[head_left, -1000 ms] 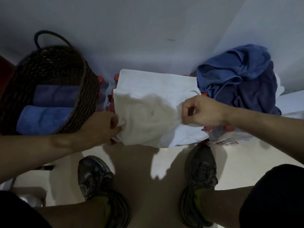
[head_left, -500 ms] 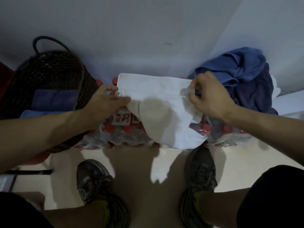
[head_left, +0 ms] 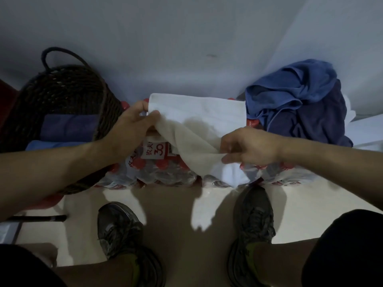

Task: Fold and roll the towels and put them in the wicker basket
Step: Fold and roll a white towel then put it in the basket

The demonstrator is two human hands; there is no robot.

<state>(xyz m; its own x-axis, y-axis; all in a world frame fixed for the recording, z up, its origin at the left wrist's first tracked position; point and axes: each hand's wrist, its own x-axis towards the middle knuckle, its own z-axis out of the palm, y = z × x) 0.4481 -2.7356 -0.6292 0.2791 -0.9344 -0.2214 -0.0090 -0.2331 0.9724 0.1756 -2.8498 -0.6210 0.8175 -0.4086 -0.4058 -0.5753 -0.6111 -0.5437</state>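
Note:
A white towel point(head_left: 199, 119) lies over packs of bottled water, its near part hanging over the front. My left hand point(head_left: 132, 127) pinches the towel's far left corner. My right hand point(head_left: 246, 148) pinches a fold of the towel's near edge lower down on the right. The dark wicker basket point(head_left: 62, 90) stands at the left and holds two rolled towels, a dark blue one point(head_left: 66, 128) and a lighter blue one point(head_left: 53, 145). A heap of blue and navy towels point(head_left: 300, 100) lies at the right.
The shrink-wrapped packs of red-capped water bottles point(head_left: 157, 168) sit against the pale wall. My two shoes point(head_left: 118, 228) stand on the light floor in front of them. A dark rod point(head_left: 37, 218) lies on the floor at the lower left.
Both hands carried the towel's near edge up toward the far edge. Since then my right hand has come back down and now pinches the near fold, while my left stays at the far left corner.

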